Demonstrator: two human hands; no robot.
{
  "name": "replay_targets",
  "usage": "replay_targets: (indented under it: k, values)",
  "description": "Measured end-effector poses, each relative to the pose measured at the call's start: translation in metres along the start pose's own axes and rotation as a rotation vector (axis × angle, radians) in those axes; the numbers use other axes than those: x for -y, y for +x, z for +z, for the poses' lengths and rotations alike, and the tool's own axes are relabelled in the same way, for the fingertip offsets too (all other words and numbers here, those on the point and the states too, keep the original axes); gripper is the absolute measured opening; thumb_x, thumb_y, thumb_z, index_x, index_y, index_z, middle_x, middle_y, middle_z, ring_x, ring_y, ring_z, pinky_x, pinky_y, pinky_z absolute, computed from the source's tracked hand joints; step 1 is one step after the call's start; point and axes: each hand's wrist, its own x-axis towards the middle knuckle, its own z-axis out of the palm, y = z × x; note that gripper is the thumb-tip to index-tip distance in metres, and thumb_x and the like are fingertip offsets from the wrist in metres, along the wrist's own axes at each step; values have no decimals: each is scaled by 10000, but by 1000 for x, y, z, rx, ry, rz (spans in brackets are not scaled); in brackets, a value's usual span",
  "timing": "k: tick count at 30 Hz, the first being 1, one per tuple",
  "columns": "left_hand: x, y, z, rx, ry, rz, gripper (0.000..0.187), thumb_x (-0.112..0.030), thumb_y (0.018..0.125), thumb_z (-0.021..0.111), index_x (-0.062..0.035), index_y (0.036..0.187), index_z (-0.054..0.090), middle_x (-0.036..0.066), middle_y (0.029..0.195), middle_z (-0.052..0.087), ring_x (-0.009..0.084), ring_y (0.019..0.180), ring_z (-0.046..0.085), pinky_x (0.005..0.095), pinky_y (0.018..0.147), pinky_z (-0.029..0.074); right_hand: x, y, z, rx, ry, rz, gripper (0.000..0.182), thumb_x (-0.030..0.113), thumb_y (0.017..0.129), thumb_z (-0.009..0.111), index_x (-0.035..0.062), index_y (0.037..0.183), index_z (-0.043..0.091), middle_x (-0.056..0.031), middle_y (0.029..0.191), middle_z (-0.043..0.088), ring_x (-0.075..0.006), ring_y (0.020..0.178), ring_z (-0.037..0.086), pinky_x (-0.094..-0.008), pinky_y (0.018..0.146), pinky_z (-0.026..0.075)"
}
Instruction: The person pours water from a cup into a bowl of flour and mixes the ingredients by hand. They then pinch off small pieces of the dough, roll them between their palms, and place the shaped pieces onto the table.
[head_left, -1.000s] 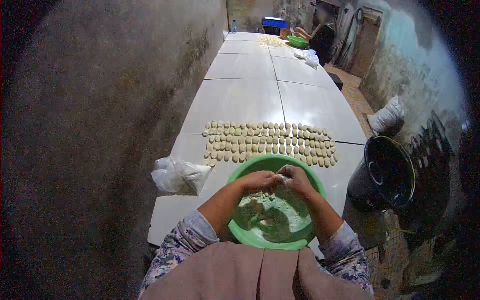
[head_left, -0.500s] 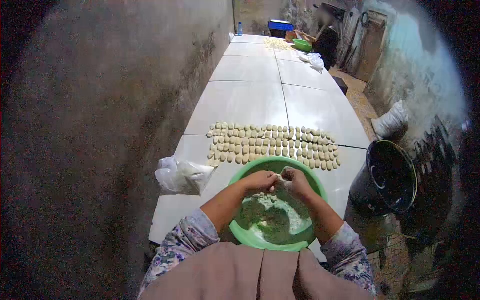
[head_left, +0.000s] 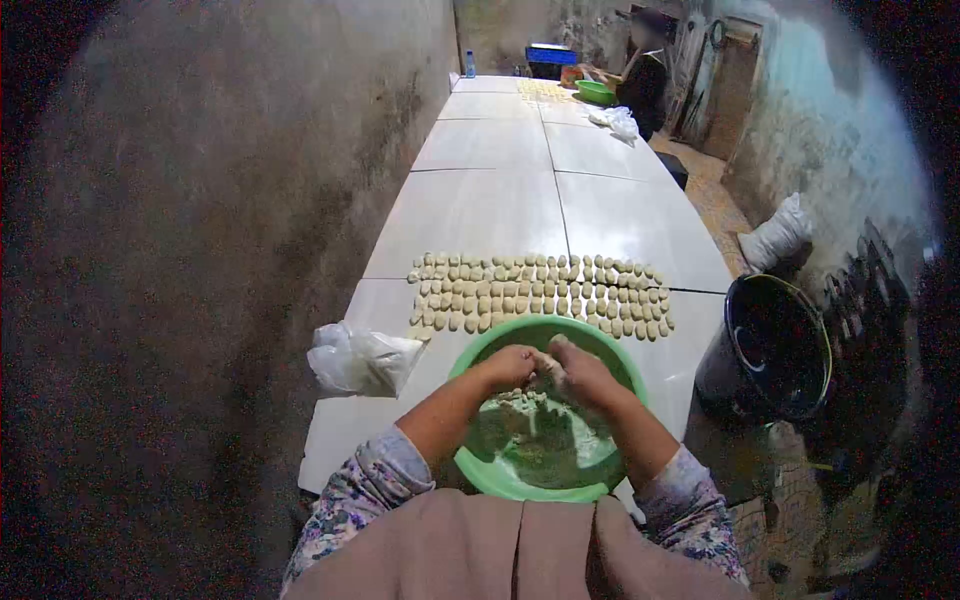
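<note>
Over the green basin (head_left: 490,482) both hands are close together at its far side. My left hand (head_left: 510,367) is closed, its fingers wrapped on a pale piece of dough (head_left: 547,369). My right hand (head_left: 584,372) grips the same dough from the other side, thumb side up, with some fingers hidden. Beneath them in the basin lie small dough bits (head_left: 524,399) and white flour. Just beyond the rim, many small oval dough pieces (head_left: 535,290) stand in rows on the white tabletop (head_left: 480,215).
A white plastic bag (head_left: 360,358) lies left of the basin. To the right stands a black bucket (head_left: 770,350), with a white sack (head_left: 778,235) behind it. At the table's far end are a person (head_left: 645,85), another green basin (head_left: 596,92) and a blue crate (head_left: 551,55).
My hands have shifted slightly down and left in view, and more of the dough shows between them. The whole view has tilted a little.
</note>
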Motion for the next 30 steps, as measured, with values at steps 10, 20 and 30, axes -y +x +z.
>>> replay_targets:
  k: [10, 20, 30]
  values:
    - [-27, -21, -5, 278, -443, 78, 469, -539, 883, 416, -88, 807, 520, -18, 700, 493, 90, 610, 451, 249, 540, 381, -32, 12, 13, 67, 231, 30, 328, 315, 913, 456, -2, 946, 534, -193, 842, 582, -316, 771, 571, -415, 696, 414]
    - [-26, -21, -1, 80, -8, 65, 314, -309, 947, 380, -34, 892, 520, 31, 746, 528, 115, 648, 452, 275, 591, 404, -8, 10, -5, 204, 155, 164, 567, 526, 897, 344, 27, 940, 610, -201, 854, 628, -382, 874, 584, -427, 783, 440]
    - [-24, -19, 5, 37, -217, 174, 358, -375, 940, 408, -34, 946, 518, 14, 763, 502, 112, 654, 428, 251, 601, 388, -46, 26, -1, 204, 434, -25, 283, 249, 895, 525, 17, 1053, 556, -65, 912, 582, -125, 829, 541, -258, 718, 436]
